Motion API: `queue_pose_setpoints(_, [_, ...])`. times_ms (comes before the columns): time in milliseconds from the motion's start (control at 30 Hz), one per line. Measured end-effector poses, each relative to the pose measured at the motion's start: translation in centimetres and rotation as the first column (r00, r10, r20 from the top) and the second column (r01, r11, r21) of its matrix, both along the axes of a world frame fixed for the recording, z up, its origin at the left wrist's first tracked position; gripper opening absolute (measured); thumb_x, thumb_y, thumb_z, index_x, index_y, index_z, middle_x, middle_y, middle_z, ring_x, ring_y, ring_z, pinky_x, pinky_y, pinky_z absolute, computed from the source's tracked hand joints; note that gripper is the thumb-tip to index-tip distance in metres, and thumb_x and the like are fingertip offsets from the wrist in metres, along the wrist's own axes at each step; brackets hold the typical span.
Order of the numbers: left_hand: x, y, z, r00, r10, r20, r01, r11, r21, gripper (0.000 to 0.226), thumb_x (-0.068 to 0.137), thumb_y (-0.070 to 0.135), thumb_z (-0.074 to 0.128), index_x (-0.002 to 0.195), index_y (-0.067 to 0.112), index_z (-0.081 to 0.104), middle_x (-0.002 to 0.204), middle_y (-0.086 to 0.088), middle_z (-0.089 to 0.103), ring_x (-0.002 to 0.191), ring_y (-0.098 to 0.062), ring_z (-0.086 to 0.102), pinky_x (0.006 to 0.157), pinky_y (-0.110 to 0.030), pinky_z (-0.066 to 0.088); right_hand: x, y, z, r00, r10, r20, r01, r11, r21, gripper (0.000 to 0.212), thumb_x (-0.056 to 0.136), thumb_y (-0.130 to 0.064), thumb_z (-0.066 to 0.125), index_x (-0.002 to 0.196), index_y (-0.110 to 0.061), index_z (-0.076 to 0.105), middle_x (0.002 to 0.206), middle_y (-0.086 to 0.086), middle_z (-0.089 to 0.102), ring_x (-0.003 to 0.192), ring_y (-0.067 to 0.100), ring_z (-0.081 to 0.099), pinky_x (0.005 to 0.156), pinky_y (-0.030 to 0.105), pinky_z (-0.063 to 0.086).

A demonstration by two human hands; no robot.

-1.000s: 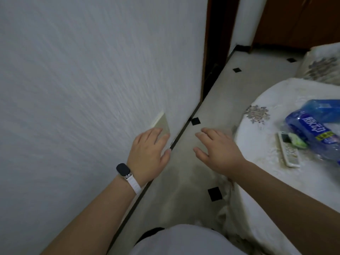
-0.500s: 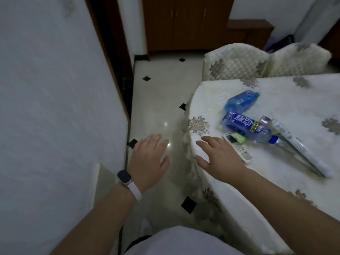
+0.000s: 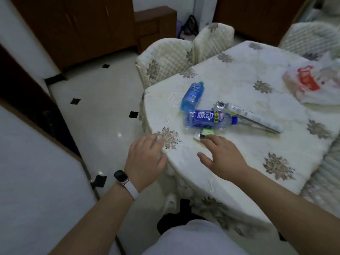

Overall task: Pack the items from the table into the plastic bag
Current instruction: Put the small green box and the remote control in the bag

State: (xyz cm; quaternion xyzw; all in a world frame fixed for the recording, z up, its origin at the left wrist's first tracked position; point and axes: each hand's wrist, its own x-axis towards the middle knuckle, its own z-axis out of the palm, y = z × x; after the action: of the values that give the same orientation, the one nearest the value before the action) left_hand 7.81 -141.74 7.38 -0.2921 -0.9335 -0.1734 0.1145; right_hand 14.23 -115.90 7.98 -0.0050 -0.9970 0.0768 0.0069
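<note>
1. Head view looks down on a table [image 3: 239, 80] covered with a cream cloth with grey flowers.
2. Left hand [image 3: 145, 159] is flat and palm down with its fingers straight. It holds nothing, and its fingertips are at the table's near-left edge, by a flower print. I cannot tell if it touches the cloth.
3. Right hand [image 3: 222, 157] is spread wide and palm down over the table and holds nothing. Its fingertips are at the near end of a remote [image 3: 199, 135]; contact cannot be told.
4. A green packet [image 3: 208, 131] lies just beside the remote, on its far side.
5. A big bottle [image 3: 207, 118] with a blue label and blue cap lies on its side just beyond the packet.
6. A small bottle [image 3: 193, 95], also blue, lies on its side with its base at the big bottle's base and its cap pointing away.
7. A long pack [image 3: 250, 115] lies slantwise to the right of the bottles, one end near the big bottle's cap.
8. The bag [image 3: 312, 83], white with red print, lies crumpled at the table's far right, well apart from the items.
9. A watch [image 3: 120, 176] with a white strap is on the left wrist.
10. Two padded chairs [image 3: 165, 57] stand at the table's far-left side.
</note>
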Motion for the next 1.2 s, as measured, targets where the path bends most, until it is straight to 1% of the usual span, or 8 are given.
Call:
queue_pose_setpoints(233, [-8.4,2.8,-1.6,0.989,-0.111,0.100,0.118,0.990,-0.073,0.045,0.087,0.040,0.051,0.121,0.016,0.065,0.129,-0.010,0.061,0.115,-0.030,0.058,0.098,-0.044,0.043,-6.8,2.4,-4.3,0.987,-0.158,0.001,0.157,0.979,-0.128,0.050,0.085,-0.053,0.043,0.114,-0.018,0.063,0.112,0.001,0.063,0.097,0.027,0.059,0.079,0.038,0.050])
queue_pose_setpoints(400, [-13.0,7.1,-2.6,0.951,-0.262,0.164,0.284,0.949,-0.133,0.045,0.086,0.040,0.050,0.120,0.015,0.066,0.127,-0.009,0.063,0.114,-0.029,0.060,0.097,-0.042,0.045,-8.8,5.3,-6.9,0.950,-0.307,0.052,0.312,0.930,-0.195,0.052,0.083,-0.053,0.043,0.115,-0.017,0.064,0.113,0.002,0.065,0.097,0.028,0.061,0.078,0.039,0.051])
queue_pose_setpoints(600, [-15.5,14.2,-5.1,0.831,-0.469,0.298,0.525,0.839,-0.143,0.045,0.082,0.039,0.052,0.117,0.013,0.066,0.119,-0.009,0.066,0.103,-0.028,0.063,0.080,-0.038,0.053,-8.1,8.2,-10.0,0.864,-0.459,0.207,0.494,0.853,-0.170,0.048,0.083,-0.050,0.052,0.115,-0.015,0.063,0.111,0.005,0.063,0.094,0.030,0.060,0.075,0.039,0.050])
queue_pose_setpoints(733, [-15.9,17.3,-7.1,0.714,-0.598,0.365,0.664,0.743,-0.083,0.043,0.083,0.034,0.057,0.120,0.013,0.063,0.120,-0.008,0.064,0.105,-0.026,0.061,0.084,-0.037,0.054,-7.4,8.0,-11.4,0.816,-0.506,0.281,0.561,0.810,-0.172,0.058,0.077,-0.056,0.044,0.116,-0.018,0.062,0.110,0.003,0.063,0.095,0.029,0.060,0.076,0.038,0.051])
queue_pose_setpoints(800, [-16.2,18.6,-8.2,0.663,-0.636,0.395,0.709,0.702,-0.059,0.043,0.083,0.032,0.058,0.121,0.011,0.063,0.122,-0.010,0.063,0.107,-0.027,0.060,0.089,-0.037,0.052,-7.3,7.6,-11.9,0.787,-0.535,0.307,0.601,0.777,-0.185,0.061,0.073,-0.057,0.045,0.116,-0.018,0.062,0.108,0.003,0.064,0.096,0.029,0.061,0.076,0.038,0.051])
queue_pose_setpoints(933, [-16.9,20.9,-10.3,0.557,-0.683,0.472,0.790,0.611,-0.048,0.047,0.082,0.025,0.062,0.125,0.007,0.058,0.125,-0.013,0.059,0.111,-0.030,0.057,0.092,-0.041,0.051,-7.1,6.5,-12.8,0.721,-0.607,0.334,0.682,0.709,-0.181,0.063,0.067,-0.049,0.065,0.121,-0.016,0.059,0.108,0.005,0.063,0.097,0.031,0.061,0.077,0.040,0.050])
queue_pose_setpoints(1100, [-17.6,22.7,-12.3,0.513,-0.664,0.545,0.795,0.607,-0.009,0.046,0.085,0.018,0.062,0.129,0.013,0.054,0.128,-0.008,0.055,0.114,-0.029,0.054,0.088,-0.044,0.052,-6.5,4.1,-13.0,0.633,-0.691,0.349,0.763,0.634,-0.127,0.058,0.068,-0.041,0.072,0.117,-0.012,0.060,0.100,0.007,0.061,0.087,0.032,0.061,0.067,0.039,0.050])
queue_pose_setpoints(1200, [-17.9,23.4,-13.3,0.458,-0.725,0.514,0.848,0.529,-0.010,0.038,0.087,0.020,0.054,0.123,0.011,0.055,0.118,-0.011,0.056,0.105,-0.033,0.054,0.081,-0.044,0.050,-6.1,1.9,-12.9,0.534,-0.747,0.396,0.835,0.539,-0.108,0.062,0.076,-0.043,0.071,0.128,-0.012,0.054,0.111,0.008,0.057,0.095,0.031,0.057,0.074,0.041,0.050])
